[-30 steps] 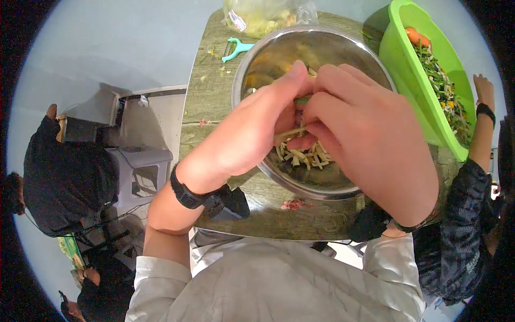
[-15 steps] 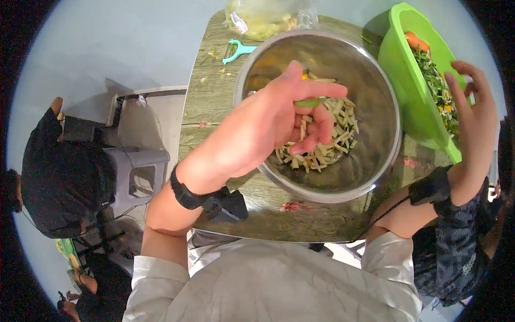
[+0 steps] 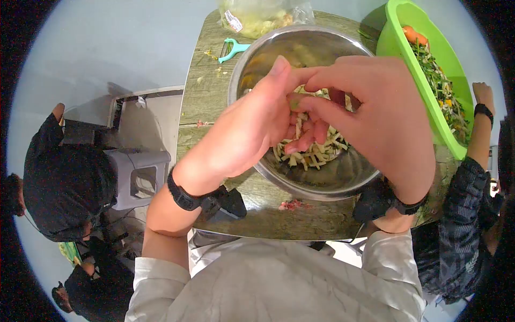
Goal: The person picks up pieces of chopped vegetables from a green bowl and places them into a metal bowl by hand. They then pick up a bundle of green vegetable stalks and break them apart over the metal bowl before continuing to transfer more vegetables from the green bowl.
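Note:
Above a large steel bowl (image 3: 300, 190), my left hand (image 3: 241, 129) is palm up with its fingers curled around a small green vegetable piece (image 3: 294, 105). Only a bit of that piece shows. My right hand (image 3: 383, 104) comes in from the right, its thumb and fingertips bent in a pinch against my left fingers at the green piece. Whether its fingertips hold anything is hidden. Pale cut vegetable strips (image 3: 311, 155) lie in the bowl below both hands.
A green basin (image 3: 424, 80) with chopped greens and an orange carrot (image 3: 414, 35) stands right. A turquoise peeler (image 3: 233, 50) and a plastic bag (image 3: 257, 19) lie behind-left. Another person's hand (image 3: 483, 95) is beyond the basin. A seated person (image 3: 67, 188) is left, beside a grey stool (image 3: 142, 177).
My right hand has moved left from beside the green basin to meet my left fingers over the bowl. My left hand has barely moved. Another person's arm now shows at right.

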The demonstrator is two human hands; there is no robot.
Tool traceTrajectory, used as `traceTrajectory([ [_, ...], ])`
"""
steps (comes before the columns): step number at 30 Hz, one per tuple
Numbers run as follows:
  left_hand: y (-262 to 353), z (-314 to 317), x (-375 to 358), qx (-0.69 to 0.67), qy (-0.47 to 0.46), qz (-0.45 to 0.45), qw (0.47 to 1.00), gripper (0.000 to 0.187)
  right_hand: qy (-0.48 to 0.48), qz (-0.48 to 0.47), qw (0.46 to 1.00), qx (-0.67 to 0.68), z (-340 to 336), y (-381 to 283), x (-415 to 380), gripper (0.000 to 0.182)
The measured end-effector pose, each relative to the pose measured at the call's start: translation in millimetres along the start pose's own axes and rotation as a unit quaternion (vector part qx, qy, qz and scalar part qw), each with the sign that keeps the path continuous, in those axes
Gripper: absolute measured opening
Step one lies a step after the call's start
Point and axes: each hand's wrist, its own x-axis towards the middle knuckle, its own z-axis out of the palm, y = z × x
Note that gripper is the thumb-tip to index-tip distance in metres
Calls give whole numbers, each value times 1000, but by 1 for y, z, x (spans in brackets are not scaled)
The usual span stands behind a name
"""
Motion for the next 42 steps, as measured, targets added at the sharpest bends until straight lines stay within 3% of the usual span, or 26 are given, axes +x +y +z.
traceTrajectory([
  [6, -4, -3, 1, 0, -8, 4, 1000, 86, -10, -20, 1000, -18, 1, 5, 1, 14],
  [8, -1, -3, -1, 3, -4, -7, 1000, 87, 50, 32, 998, -26, -8, 12, -3, 16],
  [11, 0, -2, -2, 10, 5, -13, 1000, 89, 210, 190, 958, -53, -68, 51, -27, 21],
  [13, 2, 0, -3, 14, 14, -13, 1000, 89, 217, 205, 933, -200, -100, 85, -45, 22],
  [15, 2, 2, -3, 17, 20, -18, 999, 89, 161, 152, 942, -253, -106, 102, -54, 21],
  [17, 0, 3, -2, 16, 18, -15, 1000, 88, 136, 133, 957, -219, -107, 101, -62, 20],
  [20, 2, 0, -1, 7, 17, -2, 1000, 87, 129, 128, 980, -75, -72, 35, -32, 21],
  [25, 2, -4, -2, -41, 3, 11, 999, 85, -50, -4, 998, 39, -32, 9, -12, 25],
  [34, 1, -9, -4, -77, -16, 17, 997, 85, 7, -120, 989, 85, -11, 13, 0, 20],
  [38, -5, -22, -3, -162, -92, 27, 982, 86, 3, -93, 995, 45, -18, 16, -2, 17],
  [40, -5, -21, -2, -162, -79, 30, 983, 86, 39, -24, 999, 0, -34, 17, -5, 16],
  [42, 1, -8, -1, -92, 2, 22, 995, 85, 113, 67, 991, -36, -54, 18, -14, 16],
])
